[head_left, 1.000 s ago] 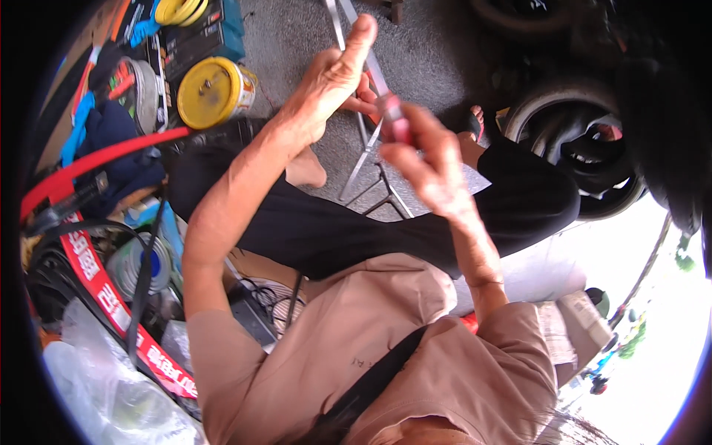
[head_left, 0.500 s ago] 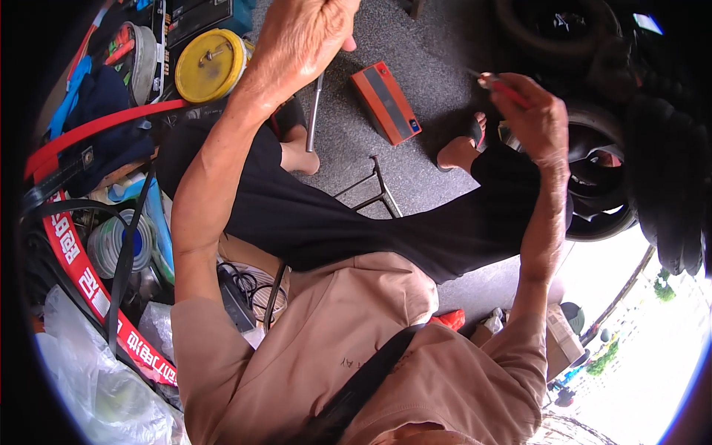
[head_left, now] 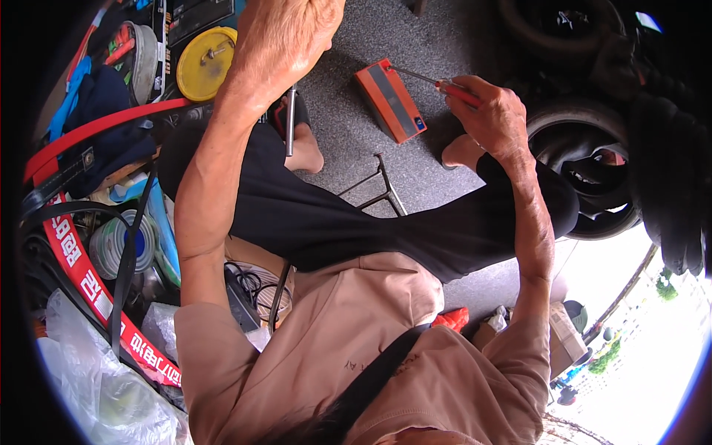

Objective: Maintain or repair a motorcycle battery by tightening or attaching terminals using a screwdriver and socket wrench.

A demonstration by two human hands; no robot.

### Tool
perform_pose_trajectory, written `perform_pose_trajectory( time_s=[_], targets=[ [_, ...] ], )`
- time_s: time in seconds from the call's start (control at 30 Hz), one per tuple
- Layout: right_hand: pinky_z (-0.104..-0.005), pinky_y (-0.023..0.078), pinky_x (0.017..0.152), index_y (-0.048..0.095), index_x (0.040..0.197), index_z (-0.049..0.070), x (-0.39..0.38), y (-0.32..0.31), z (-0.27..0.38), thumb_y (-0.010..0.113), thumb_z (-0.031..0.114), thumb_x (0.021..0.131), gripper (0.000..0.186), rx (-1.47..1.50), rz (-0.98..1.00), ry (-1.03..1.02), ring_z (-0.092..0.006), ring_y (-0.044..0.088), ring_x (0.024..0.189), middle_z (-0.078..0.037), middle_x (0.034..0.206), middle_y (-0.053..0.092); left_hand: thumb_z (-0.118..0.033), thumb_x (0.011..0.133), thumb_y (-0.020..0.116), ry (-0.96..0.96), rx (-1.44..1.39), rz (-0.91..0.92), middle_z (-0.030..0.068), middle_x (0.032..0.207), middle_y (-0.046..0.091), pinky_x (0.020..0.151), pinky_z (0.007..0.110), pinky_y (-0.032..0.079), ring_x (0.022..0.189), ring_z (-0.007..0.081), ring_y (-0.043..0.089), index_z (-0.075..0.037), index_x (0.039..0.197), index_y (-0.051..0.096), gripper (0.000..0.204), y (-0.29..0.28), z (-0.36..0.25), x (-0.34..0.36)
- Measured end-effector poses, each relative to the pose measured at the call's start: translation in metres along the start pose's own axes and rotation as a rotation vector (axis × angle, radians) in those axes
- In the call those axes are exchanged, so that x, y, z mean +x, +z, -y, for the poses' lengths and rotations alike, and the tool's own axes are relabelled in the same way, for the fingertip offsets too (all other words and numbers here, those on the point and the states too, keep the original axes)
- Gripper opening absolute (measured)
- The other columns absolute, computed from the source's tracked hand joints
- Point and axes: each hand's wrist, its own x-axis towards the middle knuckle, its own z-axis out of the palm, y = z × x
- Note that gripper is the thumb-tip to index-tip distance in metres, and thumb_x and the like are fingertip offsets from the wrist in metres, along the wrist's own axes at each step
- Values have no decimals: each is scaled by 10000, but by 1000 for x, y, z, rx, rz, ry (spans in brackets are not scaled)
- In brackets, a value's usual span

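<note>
My right hand (head_left: 493, 115) is closed around the red handle of a screwdriver (head_left: 460, 93). Its thin shaft points left, and the tip appears at the far end of an orange box-shaped battery (head_left: 393, 102) with a dark stripe; I cannot tell whether it touches. The battery lies on the floor between my feet. My left hand (head_left: 289, 41) is raised at the top edge, its fingers partly cut off and curled. A silver metal rod (head_left: 290, 126) sticks out below it toward my foot; its upper end is hidden by the hand.
A yellow round lid (head_left: 206, 63) sits at the far left by a red-rimmed edge. Dark tyres (head_left: 582, 126) are piled on the right. A thin metal stand (head_left: 382, 185) is between my legs. Clear plastic bags (head_left: 96, 371) lie at near left.
My right hand has come left and slightly down, bringing the screwdriver tip to the battery's far end. My left hand and the rod have shifted left.
</note>
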Motion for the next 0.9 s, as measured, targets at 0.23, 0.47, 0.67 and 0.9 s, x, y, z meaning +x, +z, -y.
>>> perform_pose_trajectory(
  time_s=[0.23, 0.47, 0.67, 0.9],
  targets=[
    [-383, 531, 688, 706, 993, 139, 3, 5, -1, 642, 260, 852, 197, -12, -12, -54, -291, 678, 707, -103, 736, 685, -617, 967, 364, -44, 6, 19, 63, 508, 459, 472, 328, 425, 470, 176, 543, 5, 744, 540, 684, 5, 1, 1],
    [-408, 527, 697, 682, 992, 116, 2, 2, -4, 625, 212, 850, 181, -79, 67, -91, -305, 672, 737, -110, 751, 680, -583, 977, 391, -93, 2, 46, 51, 523, 437, 460, 330, 409, 471, 180, 521, -2, 746, 523, 639, 6, -1, 1],
    [-416, 521, 735, 665, 980, 85, 2, -3, 4, 628, 150, 842, 157, -106, 129, -69, -322, 663, 809, -115, 861, 673, -586, 977, 384, 16, 15, 31, 59, 534, 451, 478, 322, 428, 486, 178, 531, -1, 766, 534, 640, 6, -6, -3],
    [-439, 527, 770, 587, 1054, 28, 20, 7, 24, 604, 74, 834, 226, -48, -129, -167, -350, 652, 854, -152, 1030, 590, -604, 970, 376, -45, -2, 40, 64, 541, 486, 494, 318, 441, 506, 180, 559, 8, 789, 559, 663, 10, 0, 1]
  ],
)
